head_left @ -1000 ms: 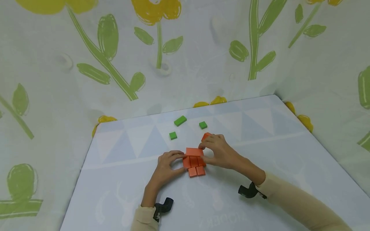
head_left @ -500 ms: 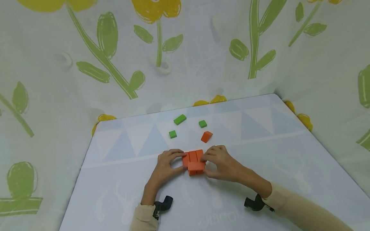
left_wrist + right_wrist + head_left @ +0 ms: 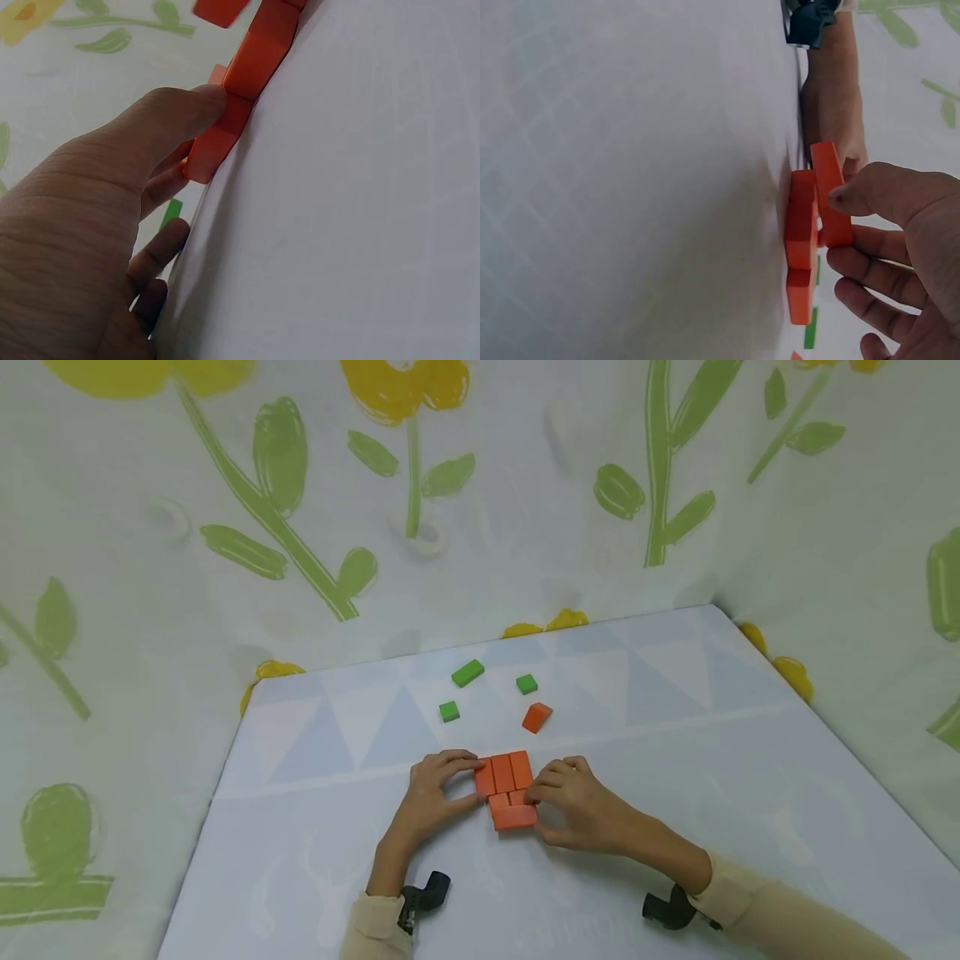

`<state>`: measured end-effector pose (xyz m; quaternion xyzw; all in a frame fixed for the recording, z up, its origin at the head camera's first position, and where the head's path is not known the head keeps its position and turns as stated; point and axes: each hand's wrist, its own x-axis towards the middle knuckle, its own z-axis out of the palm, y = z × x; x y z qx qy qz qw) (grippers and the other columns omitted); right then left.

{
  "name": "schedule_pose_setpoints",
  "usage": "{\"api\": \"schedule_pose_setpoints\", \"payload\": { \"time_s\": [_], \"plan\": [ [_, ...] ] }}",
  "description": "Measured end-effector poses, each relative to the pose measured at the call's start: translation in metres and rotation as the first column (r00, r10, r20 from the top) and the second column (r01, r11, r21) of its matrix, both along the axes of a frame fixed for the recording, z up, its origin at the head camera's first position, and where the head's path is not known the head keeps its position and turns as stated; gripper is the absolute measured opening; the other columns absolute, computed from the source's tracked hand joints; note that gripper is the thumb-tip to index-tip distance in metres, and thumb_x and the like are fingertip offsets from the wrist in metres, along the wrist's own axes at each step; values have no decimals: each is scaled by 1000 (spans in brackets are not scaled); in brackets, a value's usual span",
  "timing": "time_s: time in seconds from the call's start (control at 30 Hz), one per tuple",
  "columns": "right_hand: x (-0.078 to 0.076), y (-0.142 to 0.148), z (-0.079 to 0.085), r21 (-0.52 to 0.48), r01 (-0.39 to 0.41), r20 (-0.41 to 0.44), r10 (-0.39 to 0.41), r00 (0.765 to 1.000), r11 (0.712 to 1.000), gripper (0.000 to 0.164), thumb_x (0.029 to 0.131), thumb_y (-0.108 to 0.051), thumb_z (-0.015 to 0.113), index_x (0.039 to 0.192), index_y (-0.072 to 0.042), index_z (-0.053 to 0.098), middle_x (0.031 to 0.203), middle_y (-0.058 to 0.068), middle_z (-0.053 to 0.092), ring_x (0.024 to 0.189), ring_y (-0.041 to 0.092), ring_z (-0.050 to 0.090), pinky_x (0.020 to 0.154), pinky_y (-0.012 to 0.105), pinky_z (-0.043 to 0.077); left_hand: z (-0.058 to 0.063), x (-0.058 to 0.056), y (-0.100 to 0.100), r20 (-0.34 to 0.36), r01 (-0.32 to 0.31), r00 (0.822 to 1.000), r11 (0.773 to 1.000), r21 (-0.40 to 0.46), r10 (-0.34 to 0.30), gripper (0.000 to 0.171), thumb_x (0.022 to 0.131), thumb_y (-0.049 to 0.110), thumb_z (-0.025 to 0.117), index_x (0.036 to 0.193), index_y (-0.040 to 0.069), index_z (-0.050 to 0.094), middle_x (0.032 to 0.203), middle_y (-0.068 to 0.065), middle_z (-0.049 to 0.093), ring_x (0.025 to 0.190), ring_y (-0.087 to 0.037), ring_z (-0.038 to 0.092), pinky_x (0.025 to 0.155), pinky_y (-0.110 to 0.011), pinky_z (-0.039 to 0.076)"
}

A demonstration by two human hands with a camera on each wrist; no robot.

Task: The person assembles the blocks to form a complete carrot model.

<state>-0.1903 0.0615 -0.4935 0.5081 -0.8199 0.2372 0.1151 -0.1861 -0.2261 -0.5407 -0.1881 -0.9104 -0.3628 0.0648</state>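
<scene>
Several orange blocks (image 3: 502, 773) lie side by side in a flat group on the table: three in the far row and a shorter row nearer the person. My left hand (image 3: 433, 792) pinches the far row's left block (image 3: 214, 146) between thumb and fingers. Between thumb and fingertips, my right hand (image 3: 588, 808) holds a long orange block (image 3: 514, 817). It sits just above the near row and covers the front part of it. In the right wrist view this held block (image 3: 825, 166) stands off the table, over the lower blocks (image 3: 801, 232).
A loose orange block (image 3: 537, 717) with a sloping face lies beyond the group. Farther back are a long green block (image 3: 468, 673) and two small green blocks, one left (image 3: 449, 711) and one right (image 3: 527, 684). A flower-printed cloth (image 3: 510, 527) hangs behind the table (image 3: 675, 760).
My right hand has brought the long orange block from the far side of the group toward the person, over the near row. My left hand has stayed at the group's left side.
</scene>
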Motion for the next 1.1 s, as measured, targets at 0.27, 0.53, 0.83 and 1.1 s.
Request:
{"api": "schedule_pose_setpoints", "payload": {
  "time_s": [0.27, 0.53, 0.83, 1.1],
  "plan": [
    [3, -1, -7, 5, -11, 27, 11, 1000, 1000, 25, 75, -20, 83, 96, -19, 70, 93, -10, 63, 97, 9, 56, 87, 45, 39, 0, -1, 0, -61, 26, 998, 1000, 1, -26, 46, 83, 36, 82, 126, 24, 70, 131, 8, 60, 119, -19, 51, 98, -53, 30],
    [2, -3, -8, 19, -9, -3, 9, 1000, 1000, 26, 74, -20, 84, 95, -19, 69, 93, -9, 62, 97, 10, 55, 88, 43, 39, -3, -3, 0, -45, 17, 999, 1000, -1, -17, 46, 84, 39, 80, 126, 26, 70, 131, 10, 59, 119, -17, 50, 97, -51, 31],
    [2, -2, -12, 35, 19, -19, -18, 1000, 999, 28, 74, -21, 85, 97, -19, 71, 96, -8, 64, 100, 12, 56, 87, 43, 40, -2, -3, -2, -40, 7, 999, 1000, 0, -7, 45, 84, 40, 80, 126, 28, 70, 131, 13, 58, 118, -15, 50, 98, -49, 31],
    [2, -1, -10, 76, 55, 50, -58, 997, 996, 31, 76, -26, 86, 103, -19, 70, 101, -9, 64, 105, 13, 55, 87, 42, 40, -2, -2, -1, -39, 13, 999, 1000, 5, -13, 45, 84, 37, 80, 126, 27, 70, 130, 11, 59, 118, -15, 50, 97, -49, 31]
  ]
}}
